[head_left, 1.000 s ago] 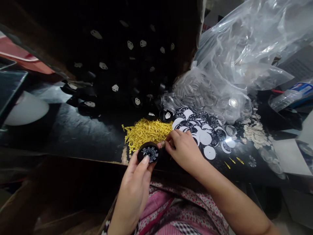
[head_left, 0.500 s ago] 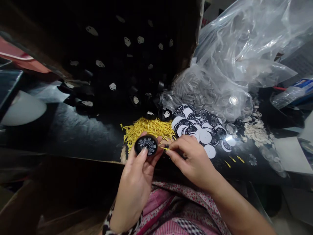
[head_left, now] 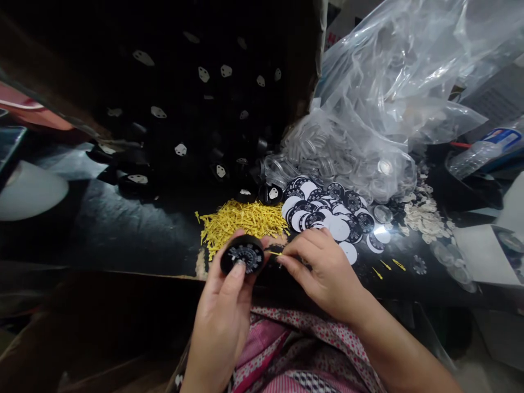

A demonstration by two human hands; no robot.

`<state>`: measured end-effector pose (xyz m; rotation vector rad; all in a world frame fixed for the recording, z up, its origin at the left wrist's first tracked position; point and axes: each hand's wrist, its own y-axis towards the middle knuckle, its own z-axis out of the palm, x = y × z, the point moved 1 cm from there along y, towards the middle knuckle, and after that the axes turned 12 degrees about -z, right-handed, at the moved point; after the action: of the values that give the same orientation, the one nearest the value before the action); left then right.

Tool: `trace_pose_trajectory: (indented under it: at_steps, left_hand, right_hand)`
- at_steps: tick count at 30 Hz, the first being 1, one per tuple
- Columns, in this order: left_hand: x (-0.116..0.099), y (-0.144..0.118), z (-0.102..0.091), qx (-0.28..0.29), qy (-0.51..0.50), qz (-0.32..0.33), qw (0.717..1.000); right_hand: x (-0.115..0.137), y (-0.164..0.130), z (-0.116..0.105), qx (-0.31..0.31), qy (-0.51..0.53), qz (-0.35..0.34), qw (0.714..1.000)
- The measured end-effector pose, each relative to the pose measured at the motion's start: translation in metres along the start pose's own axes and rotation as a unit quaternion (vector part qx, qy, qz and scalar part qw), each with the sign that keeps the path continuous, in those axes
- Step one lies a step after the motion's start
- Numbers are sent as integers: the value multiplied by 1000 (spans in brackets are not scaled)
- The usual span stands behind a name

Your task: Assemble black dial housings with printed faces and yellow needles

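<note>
My left hand (head_left: pixel 224 311) grips a round black gauge housing (head_left: pixel 242 255) with a white-marked dial face turned up, thumb on its lower rim. Just right of it, my right hand (head_left: pixel 323 270) pinches a small yellow pointer needle (head_left: pixel 275 253) between thumb and forefinger, its tip a short way from the housing's right edge. Beyond both hands lies a heap of yellow pointer needles (head_left: pixel 239 221) on the black table (head_left: pixel 123 229). To the heap's right is a spread of round dial faces (head_left: pixel 327 210), some black-printed side up, some white side up.
A big clear plastic bag (head_left: pixel 393 103) of clear round covers (head_left: pixel 327 158) stands at the back right. Black housings (head_left: pixel 221 170) fill a dark box at the back. Pale scraps (head_left: pixel 426 221), a plastic bottle (head_left: pixel 483 153) and a white bowl (head_left: pixel 28 191) lie nearby.
My right hand drew back from the needle heap with one yellow needle pinched and brought it beside the housing. My left hand lowered the housing slightly toward me.
</note>
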<state>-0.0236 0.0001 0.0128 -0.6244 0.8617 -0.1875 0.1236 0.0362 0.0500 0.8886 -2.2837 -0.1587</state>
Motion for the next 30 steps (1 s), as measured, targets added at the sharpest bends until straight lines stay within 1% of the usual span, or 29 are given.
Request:
trace_pose_trajectory:
  at_steps: [2, 3, 6, 9, 12, 15, 18, 22, 25, 30]
  left_hand:
    - [2, 6, 1, -13, 43, 15, 999]
    - [5, 9, 1, -5, 65, 14, 998]
    - [16, 16, 2, 43, 103, 1, 994]
    - [21, 16, 2, 62, 131, 21, 989]
    - [18, 14, 1, 63, 169, 37, 983]
    - [12, 11, -1, 64, 200, 49, 977]
    - [9, 9, -3, 71, 199, 49, 976]
    - [7, 6, -1, 81, 214, 53, 972]
    - [4, 3, 1, 76, 251, 81, 962]
    - [0, 0, 3, 33, 313, 153, 937]
  right_hand:
    - [3, 0, -1, -1, 48, 10, 999]
    - [4, 1, -2, 4, 60, 18, 998]
    - [6, 2, -1, 26, 35, 54, 998]
    - [5, 2, 0, 44, 7, 77, 996]
    - [3, 1, -1, 48, 12, 81, 995]
    - [0, -1, -3, 37, 65, 84, 994]
    - [-1, -3, -5, 32, 119, 78, 989]
    - [0, -3, -7, 26, 125, 74, 989]
    - [2, -4, -7, 23, 102, 79, 991]
    - [6, -5, -4, 31, 85, 81, 993]
